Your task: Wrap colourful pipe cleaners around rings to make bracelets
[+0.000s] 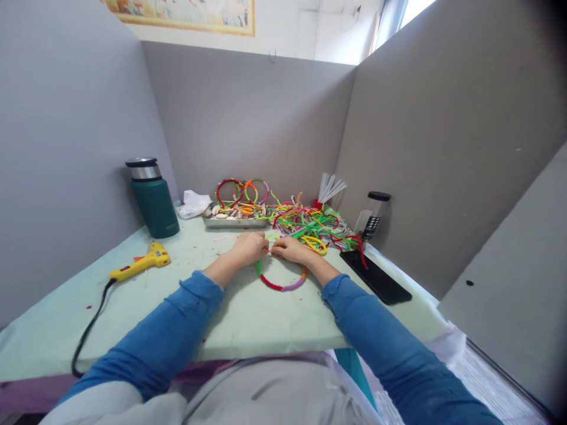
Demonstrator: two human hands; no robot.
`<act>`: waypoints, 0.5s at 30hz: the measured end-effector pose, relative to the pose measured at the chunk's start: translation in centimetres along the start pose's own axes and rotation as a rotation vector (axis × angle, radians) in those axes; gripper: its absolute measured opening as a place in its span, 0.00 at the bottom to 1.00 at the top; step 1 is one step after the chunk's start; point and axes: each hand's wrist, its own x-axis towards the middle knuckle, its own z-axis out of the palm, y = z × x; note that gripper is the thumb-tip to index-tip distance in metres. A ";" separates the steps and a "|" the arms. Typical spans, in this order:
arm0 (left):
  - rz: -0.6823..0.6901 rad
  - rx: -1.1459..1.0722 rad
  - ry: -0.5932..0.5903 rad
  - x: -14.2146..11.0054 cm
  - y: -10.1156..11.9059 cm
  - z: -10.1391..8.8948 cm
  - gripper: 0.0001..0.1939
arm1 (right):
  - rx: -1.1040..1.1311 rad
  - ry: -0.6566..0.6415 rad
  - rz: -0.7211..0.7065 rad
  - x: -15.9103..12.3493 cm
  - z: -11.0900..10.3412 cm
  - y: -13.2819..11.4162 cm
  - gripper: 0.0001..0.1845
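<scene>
A ring of coloured pipe cleaners, with green, red, purple and orange stretches, lies on the table with its far side under my fingers. My left hand is closed at the ring's far left, its fingertips pinched together. Close beside it, my right hand is closed too, thumb and fingers pressed on the same far part. A small pinkish-orange bit shows between the fingertips, and a yellow-green stretch shows just behind them. The exact grip is partly hidden by the fingers.
A metal tray of shells, with finished rings behind, stands next to heaped pipe cleaners. A yellow glue gun and green bottle are left; a black phone and clear bottle are right. Grey partitions surround the table.
</scene>
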 end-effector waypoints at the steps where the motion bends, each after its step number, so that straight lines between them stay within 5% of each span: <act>1: 0.016 -0.012 -0.007 0.0 0.0 -0.1 0.15 | 0.007 -0.009 -0.013 -0.1 -0.1 0.0 0.12; 15: 0.144 -0.068 -0.013 -0.1 0.1 -0.3 0.14 | 0.097 -0.070 -0.068 -0.4 -0.4 0.2 0.12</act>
